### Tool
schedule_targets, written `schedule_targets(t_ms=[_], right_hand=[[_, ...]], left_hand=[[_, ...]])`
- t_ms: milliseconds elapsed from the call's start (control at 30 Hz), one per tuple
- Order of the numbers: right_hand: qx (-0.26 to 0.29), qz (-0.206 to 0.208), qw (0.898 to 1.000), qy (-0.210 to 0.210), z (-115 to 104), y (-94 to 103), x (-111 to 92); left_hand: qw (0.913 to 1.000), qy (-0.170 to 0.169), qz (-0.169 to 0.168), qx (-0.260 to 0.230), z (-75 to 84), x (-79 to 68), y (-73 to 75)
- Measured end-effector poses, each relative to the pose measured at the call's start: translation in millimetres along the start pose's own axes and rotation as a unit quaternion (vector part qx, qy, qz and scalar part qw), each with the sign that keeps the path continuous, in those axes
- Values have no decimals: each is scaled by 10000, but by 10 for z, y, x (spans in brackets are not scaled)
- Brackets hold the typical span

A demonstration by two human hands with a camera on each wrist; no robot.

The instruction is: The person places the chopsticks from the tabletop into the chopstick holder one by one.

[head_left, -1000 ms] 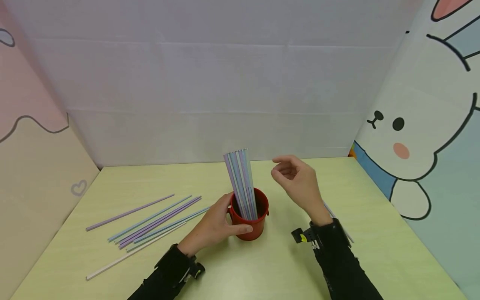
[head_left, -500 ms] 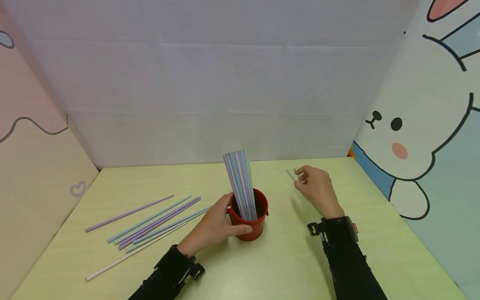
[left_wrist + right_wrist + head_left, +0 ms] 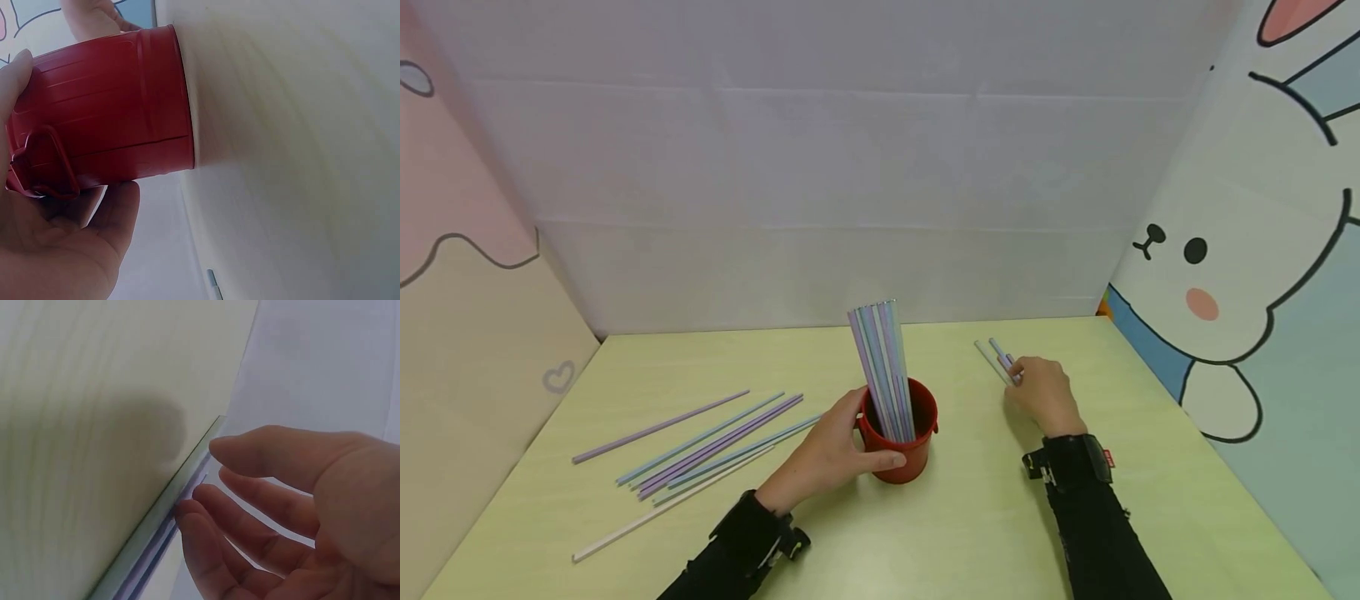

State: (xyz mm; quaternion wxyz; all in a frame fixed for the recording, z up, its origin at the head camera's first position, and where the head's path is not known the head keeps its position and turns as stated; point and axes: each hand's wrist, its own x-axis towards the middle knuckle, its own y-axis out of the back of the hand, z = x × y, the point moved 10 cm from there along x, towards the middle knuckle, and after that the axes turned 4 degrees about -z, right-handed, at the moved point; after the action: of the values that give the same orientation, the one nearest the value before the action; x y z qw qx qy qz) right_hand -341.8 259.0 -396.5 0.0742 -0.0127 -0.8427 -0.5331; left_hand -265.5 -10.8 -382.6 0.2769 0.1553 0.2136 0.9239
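My left hand (image 3: 829, 457) grips a small red bucket (image 3: 917, 457) near the middle of the table. A bundle of pastel drinking straws (image 3: 883, 371) stands in it, leaning slightly left. In the left wrist view, fingers and thumb wrap the red bucket (image 3: 106, 106), its handle lug facing the camera. My right hand (image 3: 1047, 396) is low over several straws (image 3: 991, 362) lying at the right. The right wrist view has my right hand (image 3: 281, 512) with its thumb apart from its bent fingers, fingertips at the green and purple straws (image 3: 156, 519). Whether they touch is hard to tell.
Several loose straws (image 3: 718, 448) in purple, blue and green lie at the left, with a white straw (image 3: 651, 518) nearest me. A pale wall (image 3: 820, 208) stands behind the table (image 3: 955, 533). A printed panel (image 3: 1247, 333) flanks the right side.
My right hand has moved right and down from beside the bucket to the straws at the right. My left hand and the bucket have stayed in place.
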Motion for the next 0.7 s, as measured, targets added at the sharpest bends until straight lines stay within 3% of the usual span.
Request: schedule_targets(t_ms=[233,467,700], right_hand=[[-149,-142,9997,-122,83,-100,28],[-170,-210,9993,-266,105,-144,27],[-110,-278,9994,-178,60,-146,22]], left_hand=[[10000,2,22,-24,-9,-8,-3],[9997,-11,55,227,-340,76,-61],[9998,16,35,201,-388,80,-72]])
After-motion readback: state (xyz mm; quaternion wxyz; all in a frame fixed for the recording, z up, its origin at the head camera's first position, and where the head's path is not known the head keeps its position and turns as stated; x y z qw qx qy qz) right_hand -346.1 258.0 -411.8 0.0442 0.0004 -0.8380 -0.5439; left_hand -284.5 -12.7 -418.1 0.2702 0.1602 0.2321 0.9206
